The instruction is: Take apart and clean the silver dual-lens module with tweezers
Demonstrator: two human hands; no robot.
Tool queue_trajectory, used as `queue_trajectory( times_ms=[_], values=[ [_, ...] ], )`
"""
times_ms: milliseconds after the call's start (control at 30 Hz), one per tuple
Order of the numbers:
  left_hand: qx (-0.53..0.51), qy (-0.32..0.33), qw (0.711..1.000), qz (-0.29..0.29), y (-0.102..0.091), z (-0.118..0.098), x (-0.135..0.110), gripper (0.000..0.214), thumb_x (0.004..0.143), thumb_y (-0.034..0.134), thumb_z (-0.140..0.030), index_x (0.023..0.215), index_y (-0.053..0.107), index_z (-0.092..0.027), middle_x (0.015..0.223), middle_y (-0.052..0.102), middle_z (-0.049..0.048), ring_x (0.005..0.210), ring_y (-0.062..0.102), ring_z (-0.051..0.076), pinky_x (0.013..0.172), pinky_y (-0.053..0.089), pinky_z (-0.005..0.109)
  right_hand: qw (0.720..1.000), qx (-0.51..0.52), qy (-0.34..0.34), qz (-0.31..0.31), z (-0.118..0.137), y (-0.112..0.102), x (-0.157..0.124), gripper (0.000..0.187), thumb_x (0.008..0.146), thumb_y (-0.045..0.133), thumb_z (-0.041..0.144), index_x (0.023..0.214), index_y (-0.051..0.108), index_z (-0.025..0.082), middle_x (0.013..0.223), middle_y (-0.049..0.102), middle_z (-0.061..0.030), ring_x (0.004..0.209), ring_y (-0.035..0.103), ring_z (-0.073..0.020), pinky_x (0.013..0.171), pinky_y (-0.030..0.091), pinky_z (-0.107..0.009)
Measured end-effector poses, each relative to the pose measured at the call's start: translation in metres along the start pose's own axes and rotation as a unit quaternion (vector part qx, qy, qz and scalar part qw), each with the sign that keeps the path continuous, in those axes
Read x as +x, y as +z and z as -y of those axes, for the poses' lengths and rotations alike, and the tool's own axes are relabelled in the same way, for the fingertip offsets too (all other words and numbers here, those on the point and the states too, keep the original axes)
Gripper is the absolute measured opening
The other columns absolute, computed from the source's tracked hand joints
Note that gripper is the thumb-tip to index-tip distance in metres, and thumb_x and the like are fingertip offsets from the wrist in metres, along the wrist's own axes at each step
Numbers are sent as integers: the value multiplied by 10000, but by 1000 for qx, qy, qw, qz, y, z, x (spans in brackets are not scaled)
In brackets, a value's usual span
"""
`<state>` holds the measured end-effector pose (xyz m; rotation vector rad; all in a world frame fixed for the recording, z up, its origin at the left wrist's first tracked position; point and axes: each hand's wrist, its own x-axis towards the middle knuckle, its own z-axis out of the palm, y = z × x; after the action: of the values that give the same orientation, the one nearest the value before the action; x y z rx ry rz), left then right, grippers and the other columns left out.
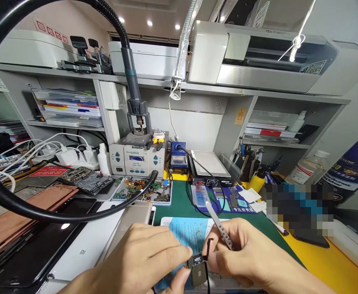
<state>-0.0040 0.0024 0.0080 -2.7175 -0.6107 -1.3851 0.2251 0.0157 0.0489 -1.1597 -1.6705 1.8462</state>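
Near the bottom middle, my left hand [154,257] pinches a small dark electronic module [199,272] with thin black flex cables by its left edge, thumb below and fingers above. My right hand [240,253] is closed round a flat grey metal pry tool [218,223] with a row of holes, its rounded end pointing up and away. The right thumb and fingertips also meet the module's right side, beside a black flex strip [208,247] that sticks up. Under both hands lies a light-blue printed sheet [181,234]. The module's underside is hidden.
Phones and a salmon-coloured panel [44,200] lie left. A thick black hose [83,218] loops before the hot-air station [138,159]. Behind my hands are a parts tray [116,200] and a heating plate [211,163]. Bottles [309,167] stand right.
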Motion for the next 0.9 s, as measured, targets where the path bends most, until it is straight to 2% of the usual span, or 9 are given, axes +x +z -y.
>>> queue_trajectory(
  times_ms=[133, 500, 700, 900],
  values=[
    [-7, -72, 997, 0, -2, -8, -1, 260, 791, 656, -67, 1031, 682, -163, 793, 735, 34, 668, 671, 171, 659, 525, 313, 1000, -4, -8, 6, 1, 0, -3, 147, 704, 570, 49, 613, 550, 163, 506, 348, 96, 467, 221, -52, 426, 173, -225],
    [-33, -75, 997, -9, 1, -5, -4, 282, 793, 663, -57, 1055, 683, -161, 797, 739, 44, 655, 665, 170, 633, 504, 302, 993, 106, 45, -6, -2, 1, 1, 104, 672, 633, 158, 594, 570, 188, 399, 294, 137, 366, 171, -41, 375, 149, -216],
    [-68, -110, 992, -3, -1, -7, -3, 257, 793, 636, -67, 1017, 684, -183, 778, 713, 18, 660, 664, 150, 667, 516, 284, 992, 115, 48, -1, -5, 0, 0, 130, 671, 689, 189, 588, 589, 178, 399, 311, 133, 358, 176, -36, 369, 168, -212],
    [-78, -151, 985, 2, -6, -12, 1, 277, 794, 634, -64, 1020, 680, -218, 872, 758, 13, 781, 731, 156, 670, 565, 219, 991, 125, 45, 10, 1, -2, -2, 114, 687, 679, 215, 632, 584, 185, 404, 273, 144, 365, 142, -39, 385, 120, -231]
  ],
)
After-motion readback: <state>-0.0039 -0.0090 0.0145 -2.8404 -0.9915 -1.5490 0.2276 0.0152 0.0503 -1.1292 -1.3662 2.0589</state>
